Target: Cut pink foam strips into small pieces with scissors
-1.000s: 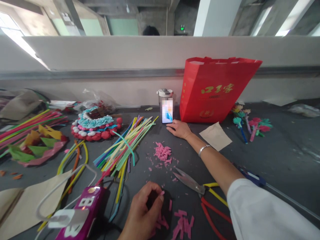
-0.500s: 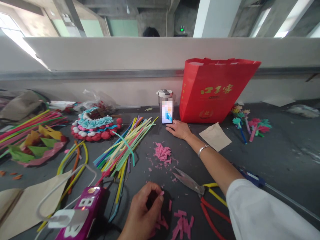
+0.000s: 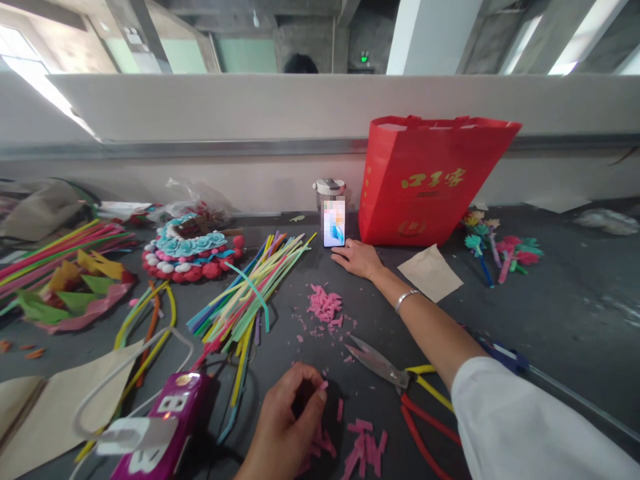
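Note:
Low in the middle, my left hand (image 3: 287, 423) is closed, thumb and forefinger pinching a small pink strip (image 3: 324, 385). Below and beside it lie cut pink strips (image 3: 367, 448) on the dark table. My right hand (image 3: 357, 259) reaches far forward and rests on the tabletop with fingers stretched out. Its fingertips are at the foot of an upright phone (image 3: 334, 223) with a lit, partly blurred screen; whether they touch it I cannot tell. Between my hands sits a pile of small pink pieces (image 3: 325, 305). Scissors (image 3: 383, 365) with red and yellow handles lie beneath my right forearm.
A lidded cup (image 3: 330, 185) stands behind the phone, beside a tall red bag (image 3: 430, 180). To the left are a bundle of coloured sticks (image 3: 255, 290), a beaded craft piece (image 3: 193, 250) and a purple power strip (image 3: 170, 417). Brown paper (image 3: 431, 273) and small craft flowers (image 3: 500, 250) lie right.

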The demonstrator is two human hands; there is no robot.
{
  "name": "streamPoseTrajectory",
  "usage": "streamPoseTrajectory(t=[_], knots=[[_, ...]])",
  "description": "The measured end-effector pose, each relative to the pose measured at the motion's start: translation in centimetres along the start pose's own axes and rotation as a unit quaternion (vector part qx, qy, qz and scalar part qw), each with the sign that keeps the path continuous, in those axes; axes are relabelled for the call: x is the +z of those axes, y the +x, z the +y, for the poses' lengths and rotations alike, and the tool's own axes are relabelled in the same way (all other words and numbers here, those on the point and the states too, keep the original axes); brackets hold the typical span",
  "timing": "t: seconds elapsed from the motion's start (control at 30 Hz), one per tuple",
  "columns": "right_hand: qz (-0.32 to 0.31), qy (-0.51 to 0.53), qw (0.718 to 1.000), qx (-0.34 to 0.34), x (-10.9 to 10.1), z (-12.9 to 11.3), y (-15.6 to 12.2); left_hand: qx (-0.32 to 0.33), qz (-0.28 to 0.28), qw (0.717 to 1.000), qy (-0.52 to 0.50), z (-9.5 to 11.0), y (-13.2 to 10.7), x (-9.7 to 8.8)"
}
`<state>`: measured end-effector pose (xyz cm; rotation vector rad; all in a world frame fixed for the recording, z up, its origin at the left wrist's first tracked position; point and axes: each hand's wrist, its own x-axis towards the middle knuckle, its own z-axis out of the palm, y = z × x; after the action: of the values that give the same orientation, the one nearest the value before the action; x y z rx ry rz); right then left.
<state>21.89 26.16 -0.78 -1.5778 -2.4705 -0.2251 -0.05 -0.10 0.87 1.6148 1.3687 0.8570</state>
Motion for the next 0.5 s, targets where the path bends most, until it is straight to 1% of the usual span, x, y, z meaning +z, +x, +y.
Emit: streamPoseTrajectory(t=[0.27, 0.5], knots=[[0.001, 0.000, 1.000, 0.002, -0.03, 0.02, 0.04, 0.009, 0.002, 1.000, 0.003, -0.43, 0.00, 0.05], [0.003, 0.002, 1.000, 0.004, -0.02, 0.01, 0.07, 0.007, 0.010, 1.000, 0.008, -0.11, 0.09, 0.06]])
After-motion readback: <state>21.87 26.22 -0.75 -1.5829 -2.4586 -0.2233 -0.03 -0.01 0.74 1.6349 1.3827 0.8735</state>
